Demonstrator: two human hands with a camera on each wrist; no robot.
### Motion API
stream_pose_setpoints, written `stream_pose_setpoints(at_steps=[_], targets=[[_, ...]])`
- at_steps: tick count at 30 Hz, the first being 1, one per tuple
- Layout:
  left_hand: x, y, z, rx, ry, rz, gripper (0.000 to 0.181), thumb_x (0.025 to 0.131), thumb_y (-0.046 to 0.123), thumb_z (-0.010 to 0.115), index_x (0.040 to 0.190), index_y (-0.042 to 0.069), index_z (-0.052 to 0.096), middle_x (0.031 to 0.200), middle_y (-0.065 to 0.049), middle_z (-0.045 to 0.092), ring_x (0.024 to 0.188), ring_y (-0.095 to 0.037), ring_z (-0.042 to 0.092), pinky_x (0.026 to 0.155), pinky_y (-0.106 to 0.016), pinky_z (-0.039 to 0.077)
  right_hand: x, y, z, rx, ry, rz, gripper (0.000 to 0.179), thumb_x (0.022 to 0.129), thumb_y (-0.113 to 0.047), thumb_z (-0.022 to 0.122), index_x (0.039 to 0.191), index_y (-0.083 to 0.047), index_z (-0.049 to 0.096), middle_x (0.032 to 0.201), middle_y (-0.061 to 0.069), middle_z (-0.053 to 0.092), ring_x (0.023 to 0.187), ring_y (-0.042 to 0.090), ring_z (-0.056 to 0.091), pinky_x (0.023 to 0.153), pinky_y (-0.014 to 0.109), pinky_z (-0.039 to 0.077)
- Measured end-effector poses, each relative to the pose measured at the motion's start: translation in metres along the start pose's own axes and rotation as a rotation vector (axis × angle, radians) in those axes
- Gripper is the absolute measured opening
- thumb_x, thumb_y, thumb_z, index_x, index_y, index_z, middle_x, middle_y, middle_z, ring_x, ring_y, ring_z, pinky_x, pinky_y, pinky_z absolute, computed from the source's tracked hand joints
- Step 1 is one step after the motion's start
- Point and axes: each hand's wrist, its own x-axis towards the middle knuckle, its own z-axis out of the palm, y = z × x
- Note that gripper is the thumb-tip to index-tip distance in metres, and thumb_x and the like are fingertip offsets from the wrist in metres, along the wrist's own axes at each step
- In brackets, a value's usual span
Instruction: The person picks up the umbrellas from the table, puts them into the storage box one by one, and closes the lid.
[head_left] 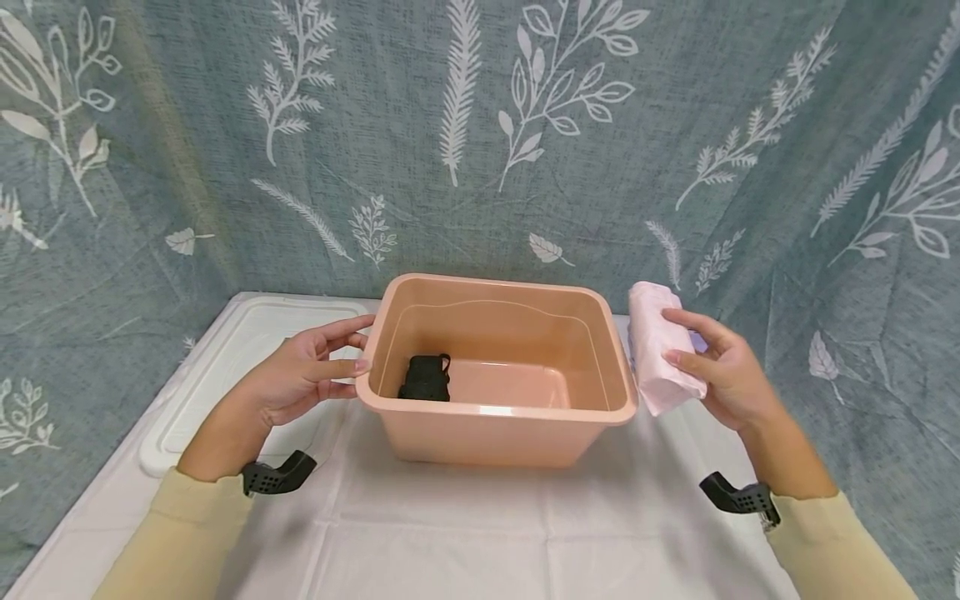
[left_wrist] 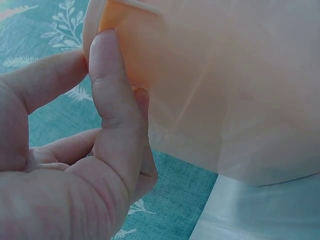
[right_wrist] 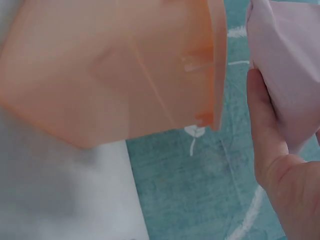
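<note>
Head view: we log both forearms reaching forward from the lower corners in pale yellow sleeves (head_left: 187,533), a black wrist mount (head_left: 281,473) on each. The left hand (head_left: 307,367) is turned inward, its fingers and thumb pinching the left end of the bin's rim. The right hand (head_left: 723,375) is raised at the other end, thumb and fingers pinching a pink package (head_left: 652,342) just beside the bin (head_left: 487,437); the right wrist view shows a gap between the two. We note the package as oblong, tilted, its soft-looking wrapping creased. The bin is smooth peach plastic, a rounded rectangle with a rolled rim and tapering walls. Inside, at its left end, sits a matt black pouch (head_left: 425,379) with a small loop. A white lid (head_left: 240,358), round-cornered and shallowly ridged, lies left on the white-covered worktop (head_left: 450,533). Behind hangs woven-looking teal cloth (head_left: 405,100), printed with white leaf sprigs.
</note>
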Motion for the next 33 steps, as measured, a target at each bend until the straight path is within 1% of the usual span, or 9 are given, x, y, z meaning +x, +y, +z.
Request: stream_pose_setpoints(at_steps=[5,10,13,17,20,27,33], targets=[[0.000,0.001,0.000,-0.015,-0.011,0.008,0.076,0.096,0.001,0.067,0.162,0.009,0.029,0.122,-0.004,0.051,0.098,-0.013,0.070,0.078,-0.031,0.064,0.004,-0.005,0.004,-0.013,0.005,0.022,0.048,0.100,0.011,0.053,0.142,-0.011,0.060,0.143,0.006,0.040,0.108,0.015,0.065,0.079,0.025,0.062],[0.000,0.001,0.000,-0.021,-0.017,0.008,0.076,0.097,0.001,0.067,0.162,0.009,0.029,0.122,-0.004,0.051,0.097,-0.013,0.070,0.078,-0.030,0.064,0.013,-0.011,0.014,-0.049,0.024,0.077,0.048,0.099,0.008,0.057,0.143,-0.012,0.058,0.143,0.006,0.042,0.109,0.015,0.064,0.080,0.025,0.062],[0.000,0.001,0.001,-0.014,-0.019,0.004,0.076,0.097,0.001,0.066,0.163,0.009,0.028,0.124,-0.004,0.050,0.097,-0.012,0.070,0.077,-0.029,0.063,0.019,-0.015,0.022,-0.068,0.025,0.110,0.048,0.099,0.006,0.059,0.143,-0.013,0.057,0.145,0.004,0.040,0.106,0.015,0.067,0.079,0.026,0.062],[0.000,0.000,0.001,-0.016,-0.021,0.001,0.077,0.097,0.001,0.066,0.163,0.010,0.027,0.126,-0.005,0.049,0.096,-0.012,0.070,0.077,-0.028,0.063,0.028,-0.020,0.031,-0.064,0.006,0.140,0.049,0.098,0.005,0.061,0.144,-0.013,0.056,0.146,0.007,0.040,0.095,0.016,0.072,0.073,0.027,0.063],[0.000,0.000,0.001,-0.018,-0.020,0.002,0.076,0.097,0.000,0.065,0.163,0.009,0.027,0.125,-0.005,0.049,0.096,-0.012,0.070,0.077,-0.029,0.063,0.034,-0.022,0.037,-0.061,-0.005,0.160,0.050,0.097,0.006,0.062,0.143,-0.013,0.057,0.146,0.008,0.040,0.091,0.017,0.074,0.071,0.028,0.063],[0.000,-0.001,0.001,-0.034,-0.030,0.014,0.076,0.097,-0.001,0.064,0.163,0.009,0.027,0.123,-0.004,0.049,0.096,-0.012,0.070,0.078,-0.030,0.064,0.049,-0.022,0.051,-0.120,0.011,0.238,0.053,0.096,0.002,0.066,0.145,-0.013,0.056,0.152,0.009,0.036,0.099,0.017,0.070,0.076,0.028,0.063],[0.000,-0.001,0.001,-0.035,-0.034,0.014,0.076,0.098,-0.001,0.064,0.163,0.009,0.026,0.124,-0.004,0.049,0.096,-0.012,0.070,0.077,-0.029,0.064,0.060,-0.021,0.059,-0.140,0.002,0.260,0.053,0.096,0.000,0.068,0.146,-0.012,0.055,0.157,0.012,0.033,0.102,0.017,0.069,0.078,0.029,0.063]])
